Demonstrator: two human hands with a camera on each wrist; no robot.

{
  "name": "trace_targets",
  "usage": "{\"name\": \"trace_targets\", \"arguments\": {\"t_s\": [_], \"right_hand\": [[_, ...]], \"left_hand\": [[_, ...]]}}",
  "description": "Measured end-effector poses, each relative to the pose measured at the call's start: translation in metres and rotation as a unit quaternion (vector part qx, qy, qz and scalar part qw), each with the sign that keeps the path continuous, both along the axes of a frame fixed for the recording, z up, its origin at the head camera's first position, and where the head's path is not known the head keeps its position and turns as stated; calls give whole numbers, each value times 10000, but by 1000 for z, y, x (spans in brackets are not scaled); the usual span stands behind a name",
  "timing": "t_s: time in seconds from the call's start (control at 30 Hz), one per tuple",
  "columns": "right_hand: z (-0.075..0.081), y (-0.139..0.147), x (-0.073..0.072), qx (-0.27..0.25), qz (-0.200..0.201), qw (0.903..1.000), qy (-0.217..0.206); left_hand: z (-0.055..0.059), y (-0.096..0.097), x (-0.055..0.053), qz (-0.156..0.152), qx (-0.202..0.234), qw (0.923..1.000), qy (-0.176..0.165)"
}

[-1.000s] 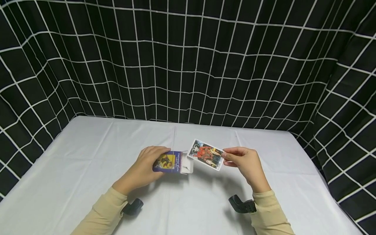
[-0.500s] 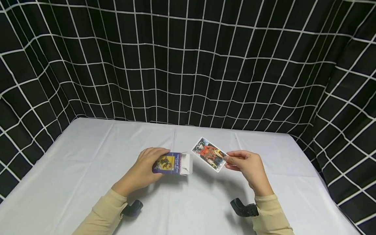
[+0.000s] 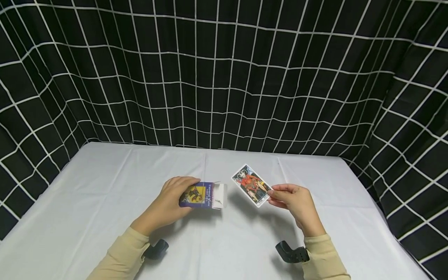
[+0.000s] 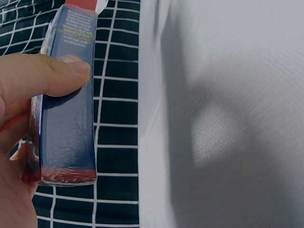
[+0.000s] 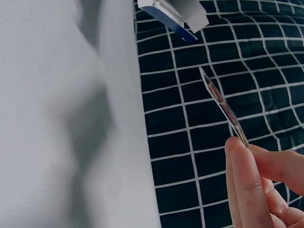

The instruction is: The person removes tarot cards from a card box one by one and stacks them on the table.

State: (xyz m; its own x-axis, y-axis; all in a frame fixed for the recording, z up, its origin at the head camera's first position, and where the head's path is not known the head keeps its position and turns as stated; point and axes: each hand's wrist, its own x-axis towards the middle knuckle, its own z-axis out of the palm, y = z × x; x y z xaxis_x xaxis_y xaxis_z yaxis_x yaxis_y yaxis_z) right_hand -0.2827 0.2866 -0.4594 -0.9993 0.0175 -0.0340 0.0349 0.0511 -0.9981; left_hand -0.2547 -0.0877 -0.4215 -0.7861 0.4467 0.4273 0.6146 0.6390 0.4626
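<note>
Now your left fingers [image 3: 184,181] grip the box [image 3: 198,195]; near it, your right fingers [image 3: 284,195] pinch a card [image 3: 250,185] that slackening could drop.

This is a curtained-off tabletop booth, as black, white-gridded curtains [image 3: 217,70] enclose the back and sides of a white-clothed table [image 3: 91,190].
</note>
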Motion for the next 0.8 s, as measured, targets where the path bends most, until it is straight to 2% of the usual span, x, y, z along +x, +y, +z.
{"name": "trace_targets", "arguments": {"t_s": [0.17, 0.23, 0.33, 0.47, 0.6, 0.7, 0.8], "right_hand": [[46, -27, 31, 87, -44, 9998, -153], [55, -33, 36, 94, -86, 9996, -237], [47, -30, 33, -100, -8, 9997, -219], [17, -18, 17, -310, -39, 9992, -253], [-8, -11, 3, -414, -316, 9976, -455], [-13, -13, 2, -485, -449, 9961, -577], [-6, -20, 9, -446, -474, 9950, -759]], "left_hand": [[1, 0, 0, 0, -35, 10000, -7], [1, 0, -1, -3, -48, 10000, -48], [2, 0, -1, -9, -58, 10000, -69], [3, 1, -1, -9, -36, 10000, -61], [2, 2, -1, -12, 11, 10000, 31], [2, 2, -1, -14, 28, 10000, 73], [1, 2, 1, -3, -4, 10000, -27]]}}
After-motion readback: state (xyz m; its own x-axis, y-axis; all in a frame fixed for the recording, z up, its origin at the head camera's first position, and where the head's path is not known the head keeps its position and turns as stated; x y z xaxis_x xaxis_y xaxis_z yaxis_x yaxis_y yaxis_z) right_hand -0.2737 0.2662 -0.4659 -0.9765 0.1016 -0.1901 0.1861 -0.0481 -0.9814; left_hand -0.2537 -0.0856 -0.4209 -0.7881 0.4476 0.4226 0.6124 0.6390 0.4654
